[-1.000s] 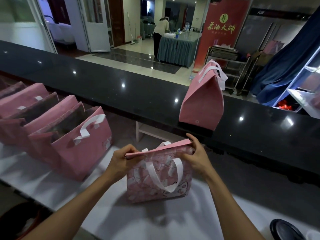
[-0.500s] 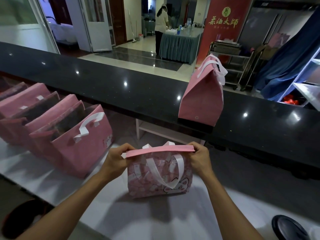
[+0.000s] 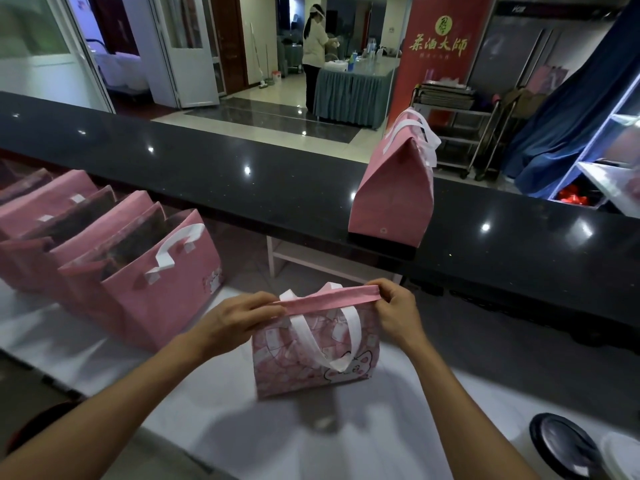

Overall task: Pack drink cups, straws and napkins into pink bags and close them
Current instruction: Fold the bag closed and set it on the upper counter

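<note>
The small pink bag (image 3: 313,355) stands upright on the white tabletop (image 3: 398,441) just below the black counter (image 3: 221,174), and compared with a second ago its top edge now lies level and folded flat into a straight pink band, where before it slanted up toward the right; the bag also sits a little farther from the camera, with the hands raised along with it. The left hand (image 3: 228,322) pinches the left end of that folded band, fingers curled over the front and thumb behind, and the right hand (image 3: 398,311) pinches the right end the same way, so both are clenched on the bag's closed mouth. The bag's front carries a pale printed pattern with a white cartoon rabbit at the lower right, and a white loop handle (image 3: 329,344) hangs down over the front while a second handle pokes up behind the band. To the left, a row of open pink bags (image 3: 145,282) stands on the same tabletop, mouths gaping and the nearest showing a white handle. On the black counter behind stands a closed pink bag (image 3: 391,199) with its white handles up. A dark round object (image 3: 561,448) lies at the lower right edge of the tabletop
</note>
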A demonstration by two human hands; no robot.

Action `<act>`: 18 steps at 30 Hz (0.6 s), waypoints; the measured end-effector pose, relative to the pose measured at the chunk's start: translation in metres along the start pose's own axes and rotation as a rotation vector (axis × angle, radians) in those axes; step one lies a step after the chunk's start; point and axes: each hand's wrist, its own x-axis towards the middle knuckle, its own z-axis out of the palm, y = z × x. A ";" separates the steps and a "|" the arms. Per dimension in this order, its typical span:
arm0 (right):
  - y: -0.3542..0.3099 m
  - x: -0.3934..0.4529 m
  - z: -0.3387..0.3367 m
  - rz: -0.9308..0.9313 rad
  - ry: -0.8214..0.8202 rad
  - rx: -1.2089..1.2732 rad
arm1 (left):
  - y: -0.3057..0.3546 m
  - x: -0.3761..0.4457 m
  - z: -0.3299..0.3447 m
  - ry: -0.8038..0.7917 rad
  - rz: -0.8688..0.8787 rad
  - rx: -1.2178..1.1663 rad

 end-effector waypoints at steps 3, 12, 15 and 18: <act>0.000 0.001 0.001 0.009 -0.022 -0.013 | -0.001 0.000 -0.003 -0.032 -0.002 0.017; -0.007 -0.005 -0.001 -0.008 -0.152 -0.147 | 0.012 -0.002 -0.003 -0.024 -0.171 -0.058; -0.013 -0.009 -0.006 0.020 -0.243 -0.250 | 0.014 0.000 -0.001 -0.012 -0.241 -0.074; -0.025 -0.012 -0.009 -0.162 -0.192 -0.469 | 0.018 0.004 -0.002 -0.001 -0.332 -0.093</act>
